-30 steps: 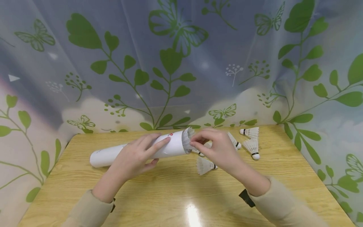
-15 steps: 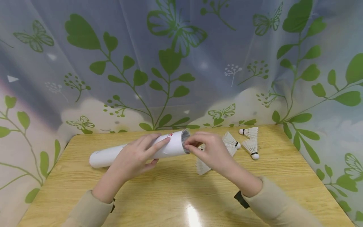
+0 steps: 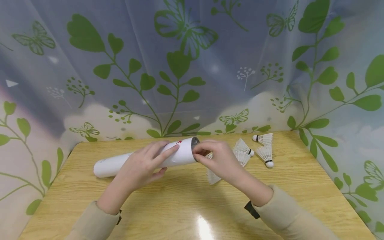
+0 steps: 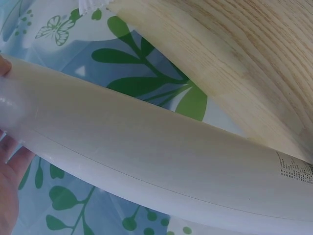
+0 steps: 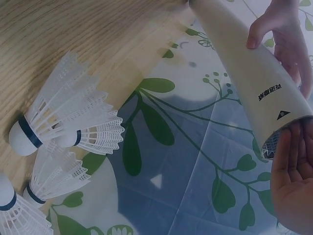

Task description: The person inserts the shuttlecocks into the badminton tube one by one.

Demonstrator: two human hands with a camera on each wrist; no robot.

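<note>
A long white shuttlecock tube (image 3: 112, 165) lies slanted over the table, its mouth facing right. My left hand (image 3: 141, 163) grips it around the middle, fingers over the top and thumb on the near side. At the mouth, my right hand (image 3: 223, 160) has thumb and forefinger drawn together, fingertips just inside the rim. In the right wrist view, the netted skirt of a shuttlecock (image 5: 268, 147) shows within the tube, beside the fingers; the fingertips and the rest of it are hidden.
Several white shuttlecocks with dark bands lie at the right of the wooden table (image 3: 180, 206), among them a shuttlecock (image 3: 265, 155) at the far right and a partly covered shuttlecock (image 3: 213, 176) behind the right hand. A leaf-patterned curtain (image 3: 192, 100) hangs along the back edge.
The shuttlecock skirt that stuck out of the tube's mouth has gone inside. My right hand has moved left with it, up to the rim. The left hand keeps its grip.
</note>
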